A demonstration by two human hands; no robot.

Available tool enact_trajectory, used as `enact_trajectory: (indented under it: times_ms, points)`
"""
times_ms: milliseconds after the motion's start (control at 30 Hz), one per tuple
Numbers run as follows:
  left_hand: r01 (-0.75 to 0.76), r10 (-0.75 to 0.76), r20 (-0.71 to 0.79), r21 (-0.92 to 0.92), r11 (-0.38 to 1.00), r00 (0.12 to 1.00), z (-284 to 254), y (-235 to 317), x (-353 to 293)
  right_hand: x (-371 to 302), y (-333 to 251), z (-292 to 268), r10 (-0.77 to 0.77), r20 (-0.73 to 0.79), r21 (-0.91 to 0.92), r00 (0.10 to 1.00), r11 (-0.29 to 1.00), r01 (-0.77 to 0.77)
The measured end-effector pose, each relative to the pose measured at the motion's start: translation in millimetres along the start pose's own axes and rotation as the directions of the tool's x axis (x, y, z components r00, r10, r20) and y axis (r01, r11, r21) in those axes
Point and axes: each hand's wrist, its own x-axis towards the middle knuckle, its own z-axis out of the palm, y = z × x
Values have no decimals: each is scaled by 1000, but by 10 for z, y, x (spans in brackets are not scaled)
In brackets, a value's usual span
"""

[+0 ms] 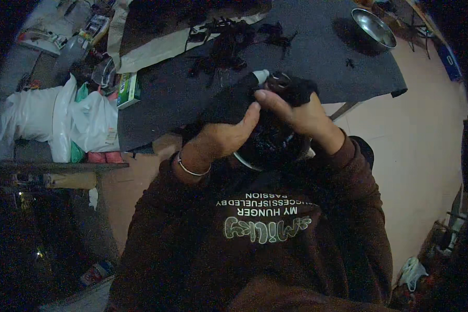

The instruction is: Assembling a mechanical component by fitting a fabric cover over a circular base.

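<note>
Both my hands are raised close together above my lap, thumbs nearly meeting. Between them is a dark, partly shiny piece (281, 80) whose kind I cannot make out, with a small pale tip (260, 77) beside it. My left hand (229, 136), with a bangle at the wrist, is closed toward it, its fingers lost in black. My right hand (299, 115) is closed on its other side, the fingertips also dark and hidden. Just below the hands sits a bowl with a pale rim (244, 162), holding a dark glossy mass (275, 139).
A dark cloth (317, 47) covers the table ahead, with a heap of black stringy pieces (226, 44) on it. A metal bowl (374, 28) stands far right. At left are white plastic bags (36, 117) and a green box (129, 89).
</note>
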Motion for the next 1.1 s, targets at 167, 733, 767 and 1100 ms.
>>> enact_trajectory:
  times_ms: [167,733,767,1100]
  points:
    - [-409,427,21,331,850,904,33,-250,-14,2,-6,-119,32,234,-39,972,999,-24]
    - [-350,373,65,518,780,926,-92,77,-29,-31,182,180,-68,178,11,982,998,67]
    - [-206,189,83,433,878,978,-98,85,-30,-15,127,172,-37,222,63,974,998,23]
    - [553,-538,130,-169,816,833,-213,-62,3,35,89,-73,63,349,-138,935,990,-16]
